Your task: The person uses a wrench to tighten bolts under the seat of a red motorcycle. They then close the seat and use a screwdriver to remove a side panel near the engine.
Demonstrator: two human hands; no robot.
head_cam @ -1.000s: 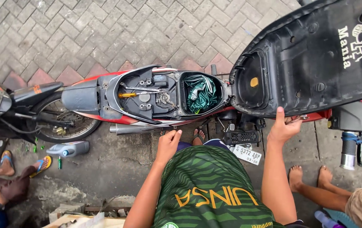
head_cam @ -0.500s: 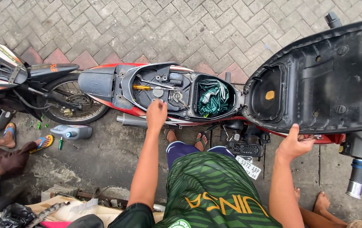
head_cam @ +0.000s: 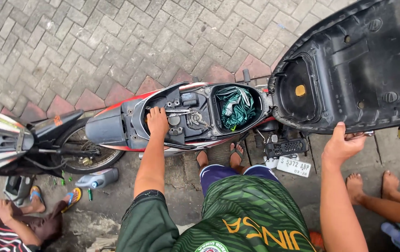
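Observation:
A red and black motorcycle (head_cam: 111,128) stands in front of me with its black seat (head_cam: 349,70) swung up at the right. My left hand (head_cam: 158,122) reaches into the open bay under the seat, fingers curled over a screwdriver whose metal shaft (head_cam: 179,111) sticks out to the right. My right hand (head_cam: 342,144) grips the lower edge of the raised seat. A crumpled green cloth (head_cam: 235,107) fills the storage tub beside the bay.
A grey oil bottle (head_cam: 99,179) lies on the ground by the wheel (head_cam: 85,158). A white number plate (head_cam: 293,166) lies near my sandalled feet (head_cam: 230,156). One person crouches at lower left (head_cam: 4,224); another's bare feet (head_cam: 372,186) are at the right. Brick paving lies beyond.
My left hand rose from near my waist and reached into the bay under the seat, settling on the screwdriver. My right hand has kept its hold on the raised seat.

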